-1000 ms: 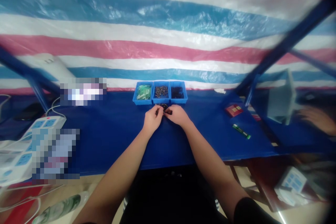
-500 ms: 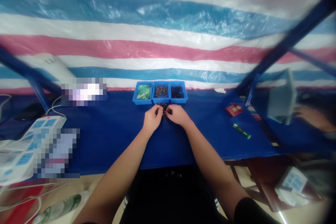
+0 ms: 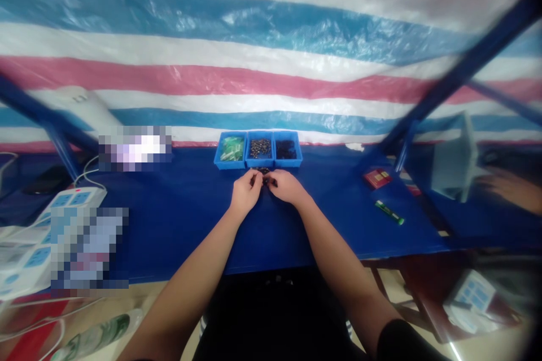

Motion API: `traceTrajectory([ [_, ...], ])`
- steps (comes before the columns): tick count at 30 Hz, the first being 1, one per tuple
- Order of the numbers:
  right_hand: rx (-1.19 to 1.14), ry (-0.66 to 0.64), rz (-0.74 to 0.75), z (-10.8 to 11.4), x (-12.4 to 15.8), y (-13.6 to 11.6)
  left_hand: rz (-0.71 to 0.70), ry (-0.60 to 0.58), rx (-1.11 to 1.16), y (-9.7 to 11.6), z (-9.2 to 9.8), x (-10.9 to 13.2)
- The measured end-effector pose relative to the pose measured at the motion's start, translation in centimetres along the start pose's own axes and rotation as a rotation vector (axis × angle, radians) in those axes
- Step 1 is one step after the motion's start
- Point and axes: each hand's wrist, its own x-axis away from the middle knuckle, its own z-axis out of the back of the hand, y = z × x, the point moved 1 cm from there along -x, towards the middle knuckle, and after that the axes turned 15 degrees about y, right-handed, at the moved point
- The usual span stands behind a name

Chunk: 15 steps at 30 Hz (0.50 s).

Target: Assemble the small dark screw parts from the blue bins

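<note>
My left hand (image 3: 245,192) and my right hand (image 3: 287,186) meet at the far middle of the blue table (image 3: 178,220), fingers pinched together on a small black part (image 3: 266,179) between them. Just behind the hands stand three small blue bins in a row: one with green pieces (image 3: 231,150), one with dark mixed bits (image 3: 259,148), one with black pieces (image 3: 287,148). A little heap of dark parts lies in front of the middle bin, partly hidden by my fingers.
White power strips (image 3: 51,220) with cables lie at the left. A red box (image 3: 376,177) and a green pen-like item (image 3: 388,211) lie at the right. Another person's hand (image 3: 514,192) shows at the far right. A striped plastic sheet (image 3: 271,45) hangs behind.
My hands stay pinched on the small part with only slight finger shifts. The other person's hand at the far right has drawn back a little.
</note>
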Motion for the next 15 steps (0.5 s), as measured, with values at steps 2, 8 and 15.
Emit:
traceTrajectory([
  [2,0.004,0.006,-0.004,0.1,0.0,-0.2,0.0,-0.007,0.002,0.0,0.0,0.0],
  [8,0.034,0.012,-0.06,-0.3,-0.1,-0.3,0.002,0.007,-0.003,-0.1,-0.1,0.1],
  [15,0.023,0.066,-0.048,-0.9,-0.1,-0.3,0.007,-0.009,0.005,-0.1,-0.1,0.1],
])
